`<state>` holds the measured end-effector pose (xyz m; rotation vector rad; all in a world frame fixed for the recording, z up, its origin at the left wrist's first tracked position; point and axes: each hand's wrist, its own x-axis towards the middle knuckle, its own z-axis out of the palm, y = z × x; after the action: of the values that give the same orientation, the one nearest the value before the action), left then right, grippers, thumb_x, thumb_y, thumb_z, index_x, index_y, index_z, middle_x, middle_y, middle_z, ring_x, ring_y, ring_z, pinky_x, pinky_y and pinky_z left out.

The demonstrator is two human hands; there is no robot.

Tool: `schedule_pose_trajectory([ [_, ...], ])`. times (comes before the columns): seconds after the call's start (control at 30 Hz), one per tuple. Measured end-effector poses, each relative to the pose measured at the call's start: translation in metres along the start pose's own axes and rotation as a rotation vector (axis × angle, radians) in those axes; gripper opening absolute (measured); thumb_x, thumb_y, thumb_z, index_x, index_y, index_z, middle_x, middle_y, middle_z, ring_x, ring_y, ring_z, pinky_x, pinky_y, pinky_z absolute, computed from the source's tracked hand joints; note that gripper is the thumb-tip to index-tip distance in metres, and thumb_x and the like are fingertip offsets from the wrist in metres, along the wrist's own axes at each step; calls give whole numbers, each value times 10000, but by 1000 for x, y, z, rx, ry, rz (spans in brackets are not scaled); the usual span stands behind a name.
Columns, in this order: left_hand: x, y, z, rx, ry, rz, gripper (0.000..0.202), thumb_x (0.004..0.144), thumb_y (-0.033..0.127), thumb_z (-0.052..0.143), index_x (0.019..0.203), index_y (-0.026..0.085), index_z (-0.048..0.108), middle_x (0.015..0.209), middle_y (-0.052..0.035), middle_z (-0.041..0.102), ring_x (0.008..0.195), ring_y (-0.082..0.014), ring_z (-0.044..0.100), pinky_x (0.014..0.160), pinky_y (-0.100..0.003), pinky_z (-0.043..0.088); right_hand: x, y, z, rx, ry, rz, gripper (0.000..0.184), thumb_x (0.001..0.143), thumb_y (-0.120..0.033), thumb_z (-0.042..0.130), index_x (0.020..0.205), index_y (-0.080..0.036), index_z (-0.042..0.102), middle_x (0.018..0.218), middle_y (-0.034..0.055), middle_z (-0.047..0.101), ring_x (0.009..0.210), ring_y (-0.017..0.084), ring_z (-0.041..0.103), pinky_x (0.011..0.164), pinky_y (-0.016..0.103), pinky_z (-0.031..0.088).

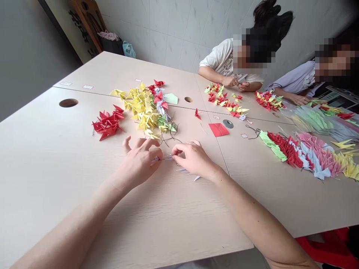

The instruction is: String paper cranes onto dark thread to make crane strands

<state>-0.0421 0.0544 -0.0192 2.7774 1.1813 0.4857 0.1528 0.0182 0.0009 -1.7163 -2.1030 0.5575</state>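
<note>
Thumb and forefinger of my left hand pinch a small pale lavender folded paper crane, mostly covered by the fingers. Opposite it, my right hand is closed in a pinch near the pale paper tips; what its fingertips hold is hidden. More pale folded paper shows beneath the right hand. Just beyond the hands, dark thread lies in loose loops beside a heap of yellow paper cranes edged with green, red and lavender ones. Red paper cranes are bunched to its left.
A red paper square, a grey metal ring and a single red crane lie beyond my right hand. Strung cranes stretch along the right. Two people sit across the table, one with hands at work. The tabletop has round holes.
</note>
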Motion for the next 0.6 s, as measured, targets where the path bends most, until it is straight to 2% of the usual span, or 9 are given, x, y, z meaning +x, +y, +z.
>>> schedule_pose_trajectory([
  [0.07, 0, 1, -1, 5, 6, -9, 131, 822, 166, 522, 743, 232, 603, 1139, -26, 626, 1091, -276, 533, 1035, -670, 139, 3, 5, -4, 41, -12, 15, 90, 832, -171, 567, 781, -221, 622, 789, -42, 687, 755, 133, 605, 959, 382, 309],
  [0.17, 1, 2, -3, 19, 11, -37, 94, 777, 147, 514, 731, 218, 557, 1090, -23, 639, 1091, -285, 537, 1031, -672, 156, 8, 11, -9, 115, -58, 40, 98, 804, -158, 566, 811, -224, 639, 780, -42, 680, 725, 125, 600, 848, 313, 380],
  [0.27, 1, 0, -5, 42, 19, -81, 80, 766, 146, 501, 727, 213, 523, 1044, -23, 648, 1063, -286, 547, 1017, -681, 179, 10, 13, -12, 139, -101, 45, 120, 798, -149, 563, 846, -227, 640, 780, -41, 678, 726, 126, 604, 770, 279, 397],
  [0.47, 0, -4, -4, 70, 25, -73, 85, 810, 182, 486, 757, 225, 537, 1088, -37, 640, 1059, -289, 549, 1008, -687, 190, 9, 1, -12, 109, -119, -32, 10, 810, -231, 609, 817, -229, 616, 857, -43, 688, 847, 145, 613, 847, 307, 374],
  [0.6, 2, -8, -2, 71, 40, -99, 71, 810, 193, 500, 777, 223, 556, 1142, -54, 626, 1100, -320, 539, 995, -699, 197, 15, -10, -13, 56, -223, -98, 170, 774, -349, 695, 852, -229, 604, 897, -29, 677, 886, 165, 593, 893, 339, 345],
])
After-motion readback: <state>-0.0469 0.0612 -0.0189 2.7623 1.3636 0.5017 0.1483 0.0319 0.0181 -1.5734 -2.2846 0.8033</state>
